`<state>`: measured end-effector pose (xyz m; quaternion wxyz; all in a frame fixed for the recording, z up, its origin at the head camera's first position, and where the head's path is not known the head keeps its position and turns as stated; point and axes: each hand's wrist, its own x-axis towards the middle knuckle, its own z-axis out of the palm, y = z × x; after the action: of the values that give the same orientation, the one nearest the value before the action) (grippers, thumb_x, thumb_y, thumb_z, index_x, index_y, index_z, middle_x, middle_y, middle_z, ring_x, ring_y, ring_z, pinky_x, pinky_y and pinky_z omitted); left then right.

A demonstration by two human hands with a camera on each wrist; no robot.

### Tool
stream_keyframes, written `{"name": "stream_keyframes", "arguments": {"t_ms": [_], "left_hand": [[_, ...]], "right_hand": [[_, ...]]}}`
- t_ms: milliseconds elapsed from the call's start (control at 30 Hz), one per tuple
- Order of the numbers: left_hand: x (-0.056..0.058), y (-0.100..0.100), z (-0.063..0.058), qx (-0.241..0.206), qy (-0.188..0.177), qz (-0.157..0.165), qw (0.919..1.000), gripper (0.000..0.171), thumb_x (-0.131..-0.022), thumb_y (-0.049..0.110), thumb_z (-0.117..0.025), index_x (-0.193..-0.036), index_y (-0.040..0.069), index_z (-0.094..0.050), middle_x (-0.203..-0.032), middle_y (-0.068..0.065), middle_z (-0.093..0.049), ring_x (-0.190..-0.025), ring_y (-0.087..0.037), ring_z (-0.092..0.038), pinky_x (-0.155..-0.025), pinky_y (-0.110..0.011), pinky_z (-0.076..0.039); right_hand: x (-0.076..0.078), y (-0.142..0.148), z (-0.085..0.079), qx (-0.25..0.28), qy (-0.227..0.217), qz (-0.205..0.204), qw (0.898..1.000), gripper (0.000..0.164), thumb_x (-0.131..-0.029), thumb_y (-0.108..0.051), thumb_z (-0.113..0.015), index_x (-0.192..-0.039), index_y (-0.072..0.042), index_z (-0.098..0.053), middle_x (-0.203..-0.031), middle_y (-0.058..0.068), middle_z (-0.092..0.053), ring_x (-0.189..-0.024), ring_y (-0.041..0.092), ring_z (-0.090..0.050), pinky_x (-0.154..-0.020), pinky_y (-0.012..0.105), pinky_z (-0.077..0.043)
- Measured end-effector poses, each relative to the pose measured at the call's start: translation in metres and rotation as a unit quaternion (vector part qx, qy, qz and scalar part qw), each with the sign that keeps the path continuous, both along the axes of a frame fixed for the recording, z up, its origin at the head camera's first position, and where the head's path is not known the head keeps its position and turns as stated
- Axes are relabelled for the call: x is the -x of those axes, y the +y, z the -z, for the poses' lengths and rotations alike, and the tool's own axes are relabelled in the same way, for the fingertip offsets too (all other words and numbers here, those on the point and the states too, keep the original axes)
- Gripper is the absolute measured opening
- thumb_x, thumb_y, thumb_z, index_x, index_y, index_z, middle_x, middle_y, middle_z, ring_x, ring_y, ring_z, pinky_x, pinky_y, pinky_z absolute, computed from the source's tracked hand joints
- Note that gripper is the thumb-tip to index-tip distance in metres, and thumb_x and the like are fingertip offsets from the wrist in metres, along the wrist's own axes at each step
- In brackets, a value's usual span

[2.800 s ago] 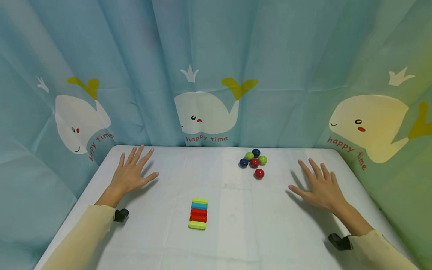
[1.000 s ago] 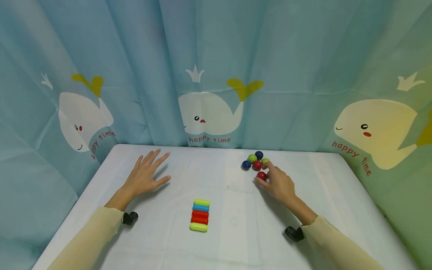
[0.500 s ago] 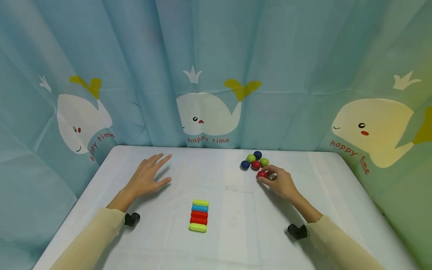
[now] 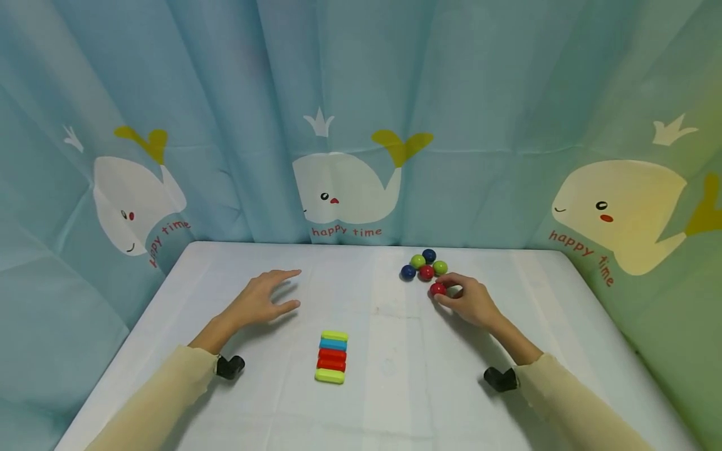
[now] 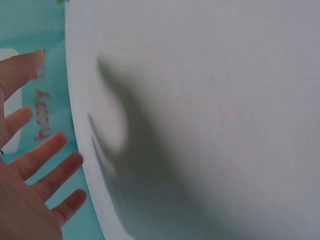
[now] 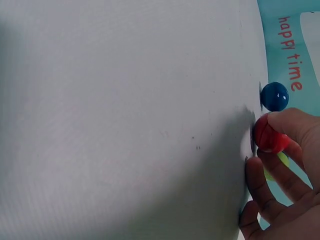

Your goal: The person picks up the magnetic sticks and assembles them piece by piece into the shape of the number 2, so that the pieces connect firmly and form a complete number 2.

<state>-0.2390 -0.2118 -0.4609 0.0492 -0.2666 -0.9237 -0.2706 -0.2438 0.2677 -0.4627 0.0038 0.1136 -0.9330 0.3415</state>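
Observation:
My right hand (image 4: 472, 303) pinches a glossy red ball (image 4: 437, 289) between thumb and fingers at the near side of a group of balls. In the right wrist view the thumb lies on top of the red ball (image 6: 269, 134), and the other fingers spread below it. A dark blue ball (image 6: 274, 96) shows beside it, and a green ball (image 6: 283, 160) is partly hidden behind the fingers. My left hand (image 4: 258, 300) hovers over the left side of the table, holding nothing. The left wrist view has its fingers (image 5: 50, 177) spread apart.
Another red ball (image 4: 425, 272), two green balls (image 4: 418, 262) and two dark blue balls (image 4: 408, 272) sit clustered near the table's far edge. Several short coloured bars (image 4: 331, 355) lie in a column at mid-table. A blue curtain (image 4: 361, 75) with whales surrounds the white table (image 4: 389, 401).
My right hand has come leftward from the table's right side and taken hold of the nearest red ball. My left hand has drifted right, its fingers turning to point rightward.

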Motion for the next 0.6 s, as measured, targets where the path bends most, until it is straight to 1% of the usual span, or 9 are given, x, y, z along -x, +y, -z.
{"name": "stream_keyframes", "arguments": {"t_ms": [133,233,300,433,600], "left_hand": [[-0.006,0.016,-0.003,-0.032,-0.039,0.038,0.9980,0.058,-0.089,0.029,-0.081,-0.140,0.007,-0.063,-0.128,-0.013,-0.069,-0.105,-0.032,-0.063,-0.091,-0.054,-0.050],[-0.009,0.028,-0.004,-0.042,-0.064,0.066,0.9949,0.053,-0.089,0.030,-0.082,-0.135,0.008,-0.066,-0.116,-0.009,-0.073,-0.097,-0.028,-0.062,-0.086,-0.049,-0.051],[-0.011,0.035,-0.004,-0.042,-0.077,0.082,0.9928,0.051,-0.088,0.031,-0.082,-0.132,0.009,-0.068,-0.113,-0.007,-0.074,-0.095,-0.026,-0.062,-0.085,-0.046,-0.051],[-0.015,0.046,-0.003,-0.034,-0.097,0.103,0.9894,0.048,-0.088,0.031,-0.083,-0.129,0.011,-0.071,-0.110,-0.004,-0.074,-0.096,-0.024,-0.061,-0.086,-0.043,-0.051],[-0.018,0.053,0.001,-0.023,-0.096,0.115,0.9884,0.045,-0.087,0.031,-0.083,-0.127,0.013,-0.072,-0.107,0.000,-0.073,-0.094,-0.021,-0.060,-0.087,-0.041,-0.048]], "right_hand": [[0.001,0.002,0.000,0.001,-0.004,-0.005,1.000,0.034,-0.093,-0.015,-0.076,-0.124,-0.005,-0.067,-0.112,0.018,-0.071,-0.083,0.023,-0.066,-0.071,0.034,-0.054],[0.001,0.003,-0.001,0.002,-0.009,-0.005,1.000,0.035,-0.092,-0.014,-0.076,-0.125,-0.005,-0.067,-0.114,0.019,-0.071,-0.083,0.023,-0.066,-0.070,0.033,-0.054],[0.000,0.003,-0.001,0.004,-0.012,-0.005,1.000,0.035,-0.092,-0.014,-0.076,-0.125,-0.005,-0.067,-0.114,0.019,-0.071,-0.083,0.023,-0.066,-0.070,0.033,-0.053],[0.000,0.003,-0.003,0.004,-0.012,-0.005,1.000,0.036,-0.092,-0.014,-0.077,-0.124,-0.004,-0.066,-0.115,0.020,-0.071,-0.084,0.025,-0.067,-0.070,0.032,-0.053],[-0.002,0.003,-0.004,0.007,-0.015,-0.005,1.000,0.036,-0.092,-0.014,-0.077,-0.125,-0.003,-0.065,-0.115,0.021,-0.071,-0.087,0.026,-0.067,-0.072,0.033,-0.053]]}}
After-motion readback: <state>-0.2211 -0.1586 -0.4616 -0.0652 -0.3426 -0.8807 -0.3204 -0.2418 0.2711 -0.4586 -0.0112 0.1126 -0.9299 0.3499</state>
